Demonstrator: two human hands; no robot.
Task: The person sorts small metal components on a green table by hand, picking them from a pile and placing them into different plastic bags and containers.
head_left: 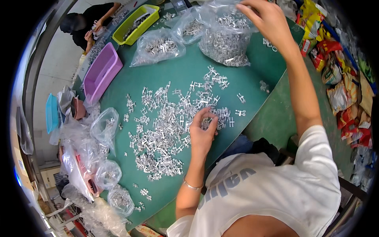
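Nearest to me is the wearer's white shirt (272,185), with a bangle (192,185) round the left wrist. I see the left hand (200,134) low over the near right side of a broad spread of small silvery pieces (160,126) on the green table (177,75). Its fingers are curled, thumb and forefinger brought close to each other with pieces showing in the gap beneath; I cannot tell from here whether it pinches one.

The spread covers the middle of the table, thickest left of that hand, with a few pieces strayed to the right and near left. Along the left edge I have a row of clear bags (120,200), some with pieces inside.

Farther off, the right arm reaches out to the far right, and the right hand (268,15) is above the upper part of a large clear bag (227,45) full of the same sort of pieces. Its fingers are bent and partly run out of my view, so what they grip, if anything, I cannot tell.

Left of that bag stand a middle bag (192,28) and a flatter bag (160,46), both holding pieces. Beyond, at far left, are a purple tub (103,73), a yellow-green tub (148,24) and a co-worker (89,25) with both hands raised together.
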